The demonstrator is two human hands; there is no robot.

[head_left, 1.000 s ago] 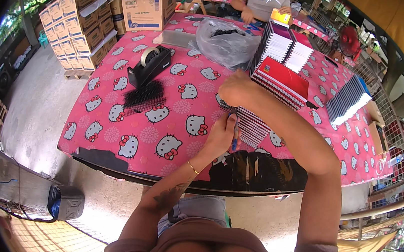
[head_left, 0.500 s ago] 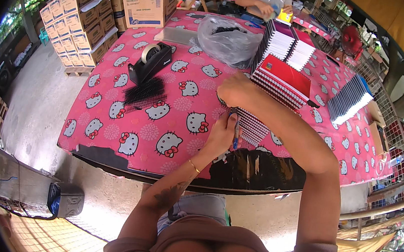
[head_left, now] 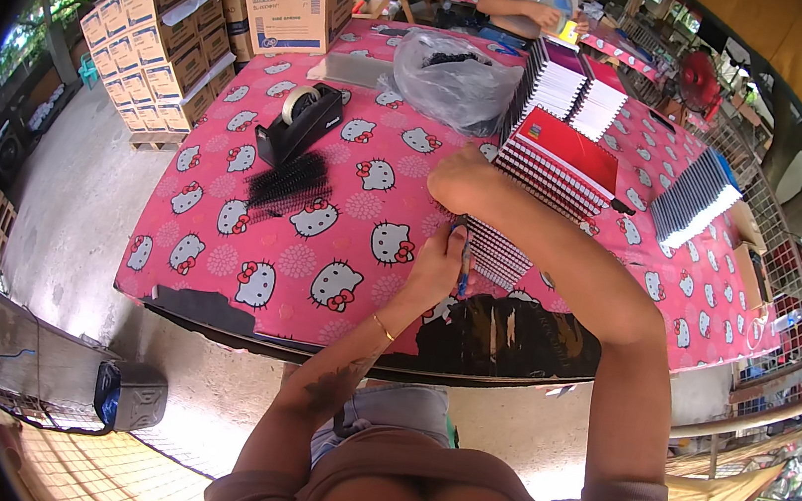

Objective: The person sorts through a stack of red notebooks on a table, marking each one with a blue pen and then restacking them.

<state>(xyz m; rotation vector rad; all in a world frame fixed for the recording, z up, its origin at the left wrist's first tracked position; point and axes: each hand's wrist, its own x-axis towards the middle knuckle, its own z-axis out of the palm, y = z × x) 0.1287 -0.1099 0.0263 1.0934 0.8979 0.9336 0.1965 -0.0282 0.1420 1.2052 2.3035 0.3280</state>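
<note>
A stack (head_left: 501, 255) of spiral-bound notebooks lies in front of me near the desk's front edge, its ridged white-and-dark edges lined up in close rows. My left grip (head_left: 437, 263) is closed around a slim tool (head_left: 464, 276) with a smooth blue end, just beside the stack. My right grip (head_left: 458, 177) is curled over the stack's far left corner, knuckles up; I cannot tell whether it pinches anything.

Just past my right forearm sit red notebooks (head_left: 565, 153), glossy and flat-covered, with coils along the edge. Behind them rise taller piles (head_left: 553, 87) with purple covers. Left of those is a crumpled, see-through bag (head_left: 451, 86) with something black inside. Nearer me, a bristly heap of black coils (head_left: 289, 185) lies beside a black tape dispenser (head_left: 301, 128) with a pale roll. Far to the right, another pile (head_left: 695, 202) shows dark coils and blue on top.

The desk (head_left: 343, 233) wears a pink sheet printed with white cat faces and red bows, torn at the front to show black. Beyond are an open carton (head_left: 295, 15), stacked boxes (head_left: 150, 54), a concrete floor (head_left: 74, 220) and a co-worker (head_left: 530, 1), cut off at the top.

My right fingers are hidden under the hand, the tool's working end is out of sight, and the rim is bent and dark.
</note>
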